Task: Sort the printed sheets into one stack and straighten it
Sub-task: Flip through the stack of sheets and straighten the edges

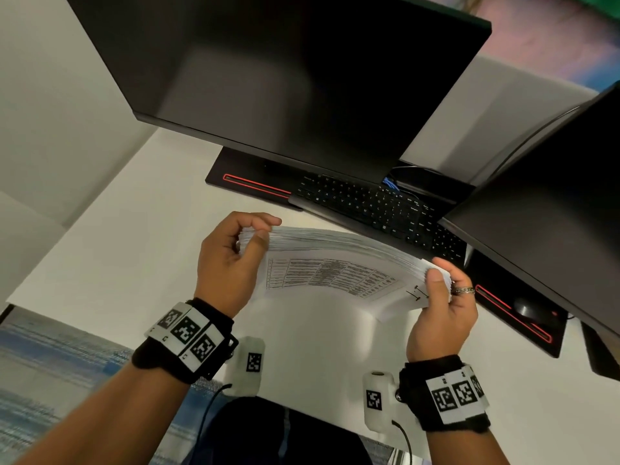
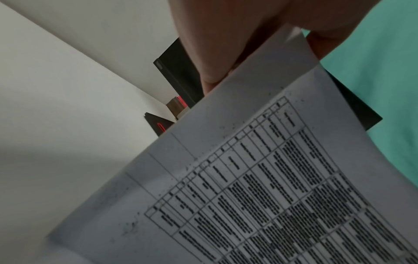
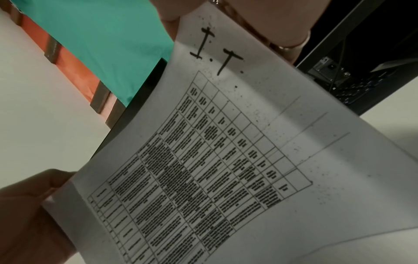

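Note:
A thick stack of printed sheets [image 1: 335, 263] stands on its long edge above the white desk [image 1: 134, 256], bowed between both hands. The sheet facing me carries a printed table [image 2: 282, 196] [image 3: 192, 169] and handwritten letters near one corner. My left hand [image 1: 248, 239] grips the stack's left end, thumb in front and fingers curled over the top. My right hand [image 1: 439, 280], with a ring on one finger, grips the right end the same way. In both wrist views the printed sheet fills most of the picture, with the fingers [image 2: 214, 53] [image 3: 282, 21] pinching its upper edge.
A black keyboard [image 1: 379, 206] lies right behind the stack. A dark monitor [image 1: 285, 72] stands behind it, and a second monitor [image 1: 553, 203] stands at the right with a black mouse [image 1: 525, 308] under it. White partition walls close off the left and back.

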Action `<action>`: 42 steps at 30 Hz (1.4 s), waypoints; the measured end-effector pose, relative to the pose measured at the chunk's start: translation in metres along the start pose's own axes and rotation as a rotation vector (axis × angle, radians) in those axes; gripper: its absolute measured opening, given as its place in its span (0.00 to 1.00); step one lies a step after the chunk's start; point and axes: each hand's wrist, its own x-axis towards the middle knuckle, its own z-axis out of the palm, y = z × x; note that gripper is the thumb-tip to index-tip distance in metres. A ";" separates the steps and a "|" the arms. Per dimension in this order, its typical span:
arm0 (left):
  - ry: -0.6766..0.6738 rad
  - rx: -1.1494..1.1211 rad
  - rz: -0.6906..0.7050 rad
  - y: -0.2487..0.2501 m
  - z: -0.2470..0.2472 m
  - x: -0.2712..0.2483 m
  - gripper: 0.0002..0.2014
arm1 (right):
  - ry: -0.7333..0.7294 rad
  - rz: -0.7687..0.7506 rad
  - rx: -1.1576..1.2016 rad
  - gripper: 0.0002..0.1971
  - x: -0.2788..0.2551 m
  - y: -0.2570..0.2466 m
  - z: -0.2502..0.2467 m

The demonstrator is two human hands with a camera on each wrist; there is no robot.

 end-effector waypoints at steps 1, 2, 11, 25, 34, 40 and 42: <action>0.009 0.003 -0.004 0.000 0.000 0.000 0.05 | 0.002 0.005 0.001 0.09 0.001 0.000 0.000; 0.022 -0.008 -0.009 0.001 0.000 0.001 0.04 | 0.003 0.008 0.002 0.08 0.001 -0.001 0.000; 0.070 -0.147 -0.078 0.009 0.008 0.000 0.09 | -0.004 0.005 0.003 0.07 0.000 -0.002 0.000; -0.288 -0.114 -0.134 -0.021 -0.013 -0.010 0.45 | -0.232 0.093 -0.072 0.33 0.004 0.009 -0.015; -0.168 0.063 -0.066 -0.020 -0.011 -0.001 0.19 | -0.218 0.079 -0.091 0.17 0.004 0.006 -0.019; -0.180 0.152 -0.224 -0.032 0.004 0.005 0.18 | -0.229 0.173 -0.234 0.14 0.009 0.022 -0.009; -0.135 0.210 -0.233 -0.034 0.004 0.013 0.16 | -0.234 0.196 -0.249 0.14 0.016 0.025 -0.011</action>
